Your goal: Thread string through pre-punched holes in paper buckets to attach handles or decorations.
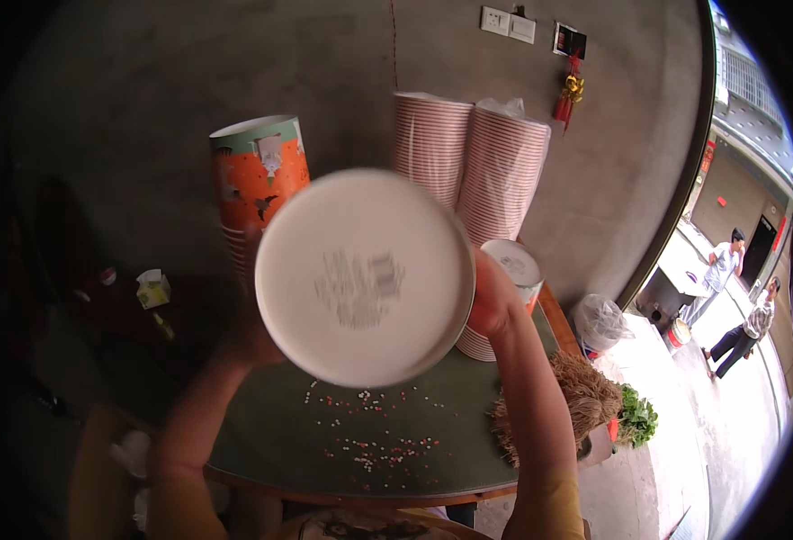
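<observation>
A large round paper tub (360, 270), its white base turned toward me, is held up between my two hands above the table. Blurred grey print marks the middle of that base. My right hand (495, 301) grips the tub's right side, the fingers partly hidden behind it. On the opposite side my left hand (257, 331) is in shadow and holds the tub, most of its fingers out of sight. Just behind the tub, to the left, stands a stack of orange and green paper tubs (257, 184). An upside-down tub (511, 261) is close to my right hand.
Two tall stacks of nested pink-and-white tubs (434, 144) stand against the grey wall, one under clear plastic. Small red and white bits (383, 450) are scattered over the dark green table (270, 441). Straw-coloured bundles (585, 391) and green leaves (637, 417) lie right. Two people are outside.
</observation>
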A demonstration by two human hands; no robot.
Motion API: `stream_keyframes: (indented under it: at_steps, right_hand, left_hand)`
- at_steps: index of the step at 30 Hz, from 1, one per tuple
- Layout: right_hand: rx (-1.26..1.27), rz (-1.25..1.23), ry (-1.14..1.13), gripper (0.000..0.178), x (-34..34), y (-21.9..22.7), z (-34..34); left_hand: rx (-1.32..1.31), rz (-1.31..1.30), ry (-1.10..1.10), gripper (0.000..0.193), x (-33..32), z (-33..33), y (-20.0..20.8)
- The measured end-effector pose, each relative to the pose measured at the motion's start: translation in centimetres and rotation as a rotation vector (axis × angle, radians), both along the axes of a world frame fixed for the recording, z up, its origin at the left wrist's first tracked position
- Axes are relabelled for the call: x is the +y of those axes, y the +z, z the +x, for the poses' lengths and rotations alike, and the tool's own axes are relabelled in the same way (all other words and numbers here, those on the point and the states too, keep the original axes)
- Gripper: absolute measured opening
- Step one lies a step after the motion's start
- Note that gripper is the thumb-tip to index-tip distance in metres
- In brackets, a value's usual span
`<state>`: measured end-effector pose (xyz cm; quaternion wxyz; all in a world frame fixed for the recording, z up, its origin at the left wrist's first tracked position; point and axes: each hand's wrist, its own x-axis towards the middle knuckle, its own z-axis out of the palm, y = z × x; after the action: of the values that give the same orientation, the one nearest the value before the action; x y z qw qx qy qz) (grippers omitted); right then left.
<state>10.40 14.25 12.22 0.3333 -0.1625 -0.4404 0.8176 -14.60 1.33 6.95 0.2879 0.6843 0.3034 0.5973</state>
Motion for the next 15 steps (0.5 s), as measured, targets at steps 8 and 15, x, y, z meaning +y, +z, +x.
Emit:
stream_keyframes:
  at_steps: [8,15]
  right_hand:
    - [0.120,0.549,-0.056,0.045,2.3,8.0,-6.1]
    - [-0.070,0.796,-0.054,0.047,3.0,9.5,-12.6]
  left_hand:
    - [0.286,0.596,0.502,0.123,2.4,-5.8,15.8]
    - [0.171,0.393,0.605,0.122,4.6,-10.7,18.5]
